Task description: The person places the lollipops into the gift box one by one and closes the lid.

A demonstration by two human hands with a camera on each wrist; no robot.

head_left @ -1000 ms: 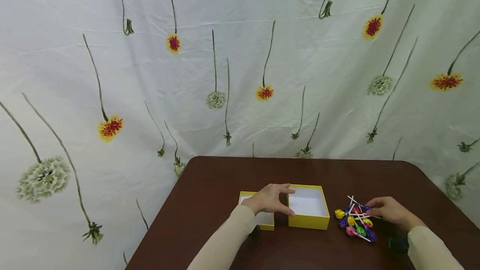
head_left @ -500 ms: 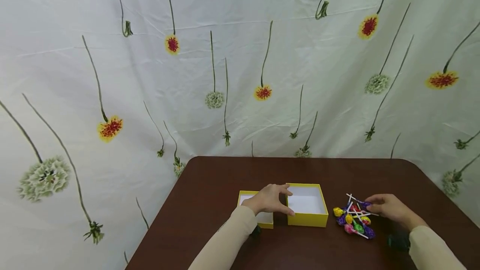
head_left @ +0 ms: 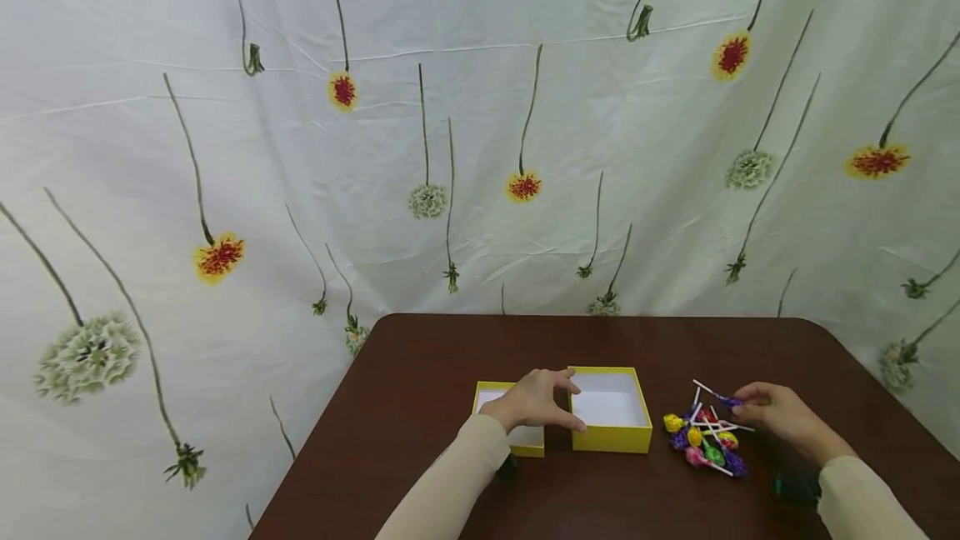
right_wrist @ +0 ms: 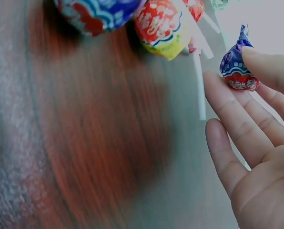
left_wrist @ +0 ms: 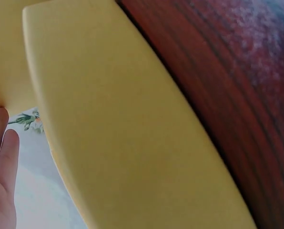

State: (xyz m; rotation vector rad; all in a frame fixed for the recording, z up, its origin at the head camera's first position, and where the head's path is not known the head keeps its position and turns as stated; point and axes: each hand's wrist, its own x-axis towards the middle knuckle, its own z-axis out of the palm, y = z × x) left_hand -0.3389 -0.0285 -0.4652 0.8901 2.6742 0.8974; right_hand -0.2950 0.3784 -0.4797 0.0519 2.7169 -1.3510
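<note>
A yellow box (head_left: 612, 440) with a white inside stands uncovered on the table. My left hand (head_left: 534, 401) reaches over a shallower yellow tray, probably the box's lid (head_left: 529, 450), and touches the box's left side with thumb and fingers spread. In the left wrist view straight fingers (left_wrist: 5, 162) meet a yellow panel. Between thumb and fingers my right hand (head_left: 780, 417) pinches a purple-wrapped lollipop (right_wrist: 238, 67) by its head, its white stick pointing away to the left. Just left of that hand lies a heap of lollipops (head_left: 707, 440) in yellow, purple, pink, green and red wrappers.
The dark brown table (head_left: 420, 373) has rounded far corners. Behind it hangs a pale curtain (head_left: 480, 148) printed with flowers. A dark device (head_left: 797, 487) sits at the right wrist.
My right hand has lifted the purple lollipop slightly up and away from the heap. The left hand stays at the box. The whole head view has shifted slightly.
</note>
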